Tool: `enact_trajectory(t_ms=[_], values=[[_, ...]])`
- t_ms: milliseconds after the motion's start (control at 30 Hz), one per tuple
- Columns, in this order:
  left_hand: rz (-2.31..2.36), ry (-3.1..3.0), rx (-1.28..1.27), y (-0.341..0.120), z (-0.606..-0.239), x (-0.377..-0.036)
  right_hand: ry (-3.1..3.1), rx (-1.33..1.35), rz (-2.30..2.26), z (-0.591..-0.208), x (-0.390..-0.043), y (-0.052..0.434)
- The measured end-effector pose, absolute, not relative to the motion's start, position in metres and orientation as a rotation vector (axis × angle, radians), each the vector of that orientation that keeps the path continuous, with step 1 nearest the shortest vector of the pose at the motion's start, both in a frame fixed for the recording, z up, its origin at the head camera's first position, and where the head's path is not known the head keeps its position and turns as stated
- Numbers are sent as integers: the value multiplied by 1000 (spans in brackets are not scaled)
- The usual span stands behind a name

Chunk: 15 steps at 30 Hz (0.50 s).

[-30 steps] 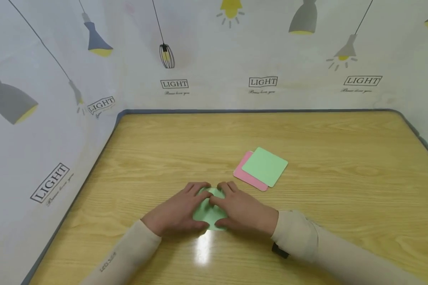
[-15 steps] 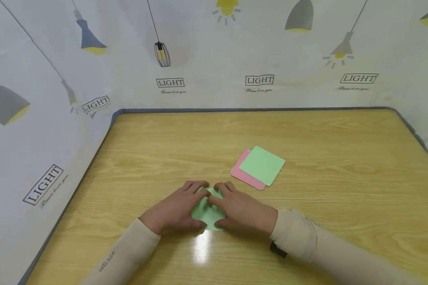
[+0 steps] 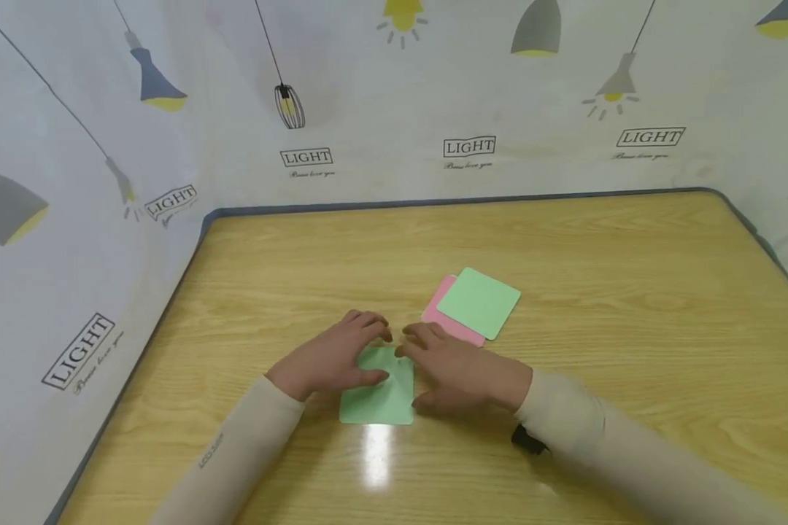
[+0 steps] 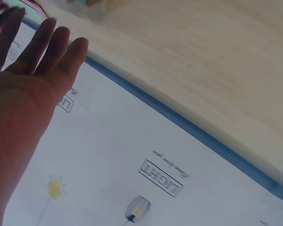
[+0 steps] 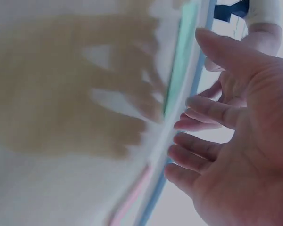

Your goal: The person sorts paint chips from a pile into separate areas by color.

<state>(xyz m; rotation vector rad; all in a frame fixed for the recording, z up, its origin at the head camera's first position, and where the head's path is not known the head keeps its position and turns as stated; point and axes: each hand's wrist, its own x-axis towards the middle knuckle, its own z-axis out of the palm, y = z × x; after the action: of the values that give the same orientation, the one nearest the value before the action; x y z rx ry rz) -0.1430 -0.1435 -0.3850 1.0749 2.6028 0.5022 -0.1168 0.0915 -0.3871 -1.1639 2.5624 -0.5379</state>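
In the head view a pale green square card [image 3: 376, 405] with rounded corners lies flat on the table. My left hand [image 3: 341, 356] is over its upper left part, thumb stretched across the card. At the card's right edge is my right hand [image 3: 465, 370], fingers spread and loosely bent. Neither hand grips anything. The left wrist view shows the left hand [image 4: 33, 84] with its fingers extended. In the right wrist view the right palm [image 5: 254, 127] faces the table, near the green card [image 5: 180, 63], seen almost edge-on.
Beyond my right hand, a second green square card [image 3: 479, 302] overlaps a pink card [image 3: 460, 330]. The wooden table [image 3: 630, 306] has a dark rim, and a white sheet printed with lamps [image 3: 381, 102] surrounds it at the back and sides.
My hands have moved apart and slightly forward from the near green card, so more of it shows. The head view has shifted slightly. The far cards stay in place.
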Motion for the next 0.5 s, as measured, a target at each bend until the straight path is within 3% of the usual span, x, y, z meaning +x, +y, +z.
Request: enact_trajectory(t_ms=[267,500], values=[[405,2622,1293,-71,-383,-194,2810,-829,-537,-378,-159,155],[433,2450,1163,-16,-390,-223,2818,-567,-502,-385,-174,187]])
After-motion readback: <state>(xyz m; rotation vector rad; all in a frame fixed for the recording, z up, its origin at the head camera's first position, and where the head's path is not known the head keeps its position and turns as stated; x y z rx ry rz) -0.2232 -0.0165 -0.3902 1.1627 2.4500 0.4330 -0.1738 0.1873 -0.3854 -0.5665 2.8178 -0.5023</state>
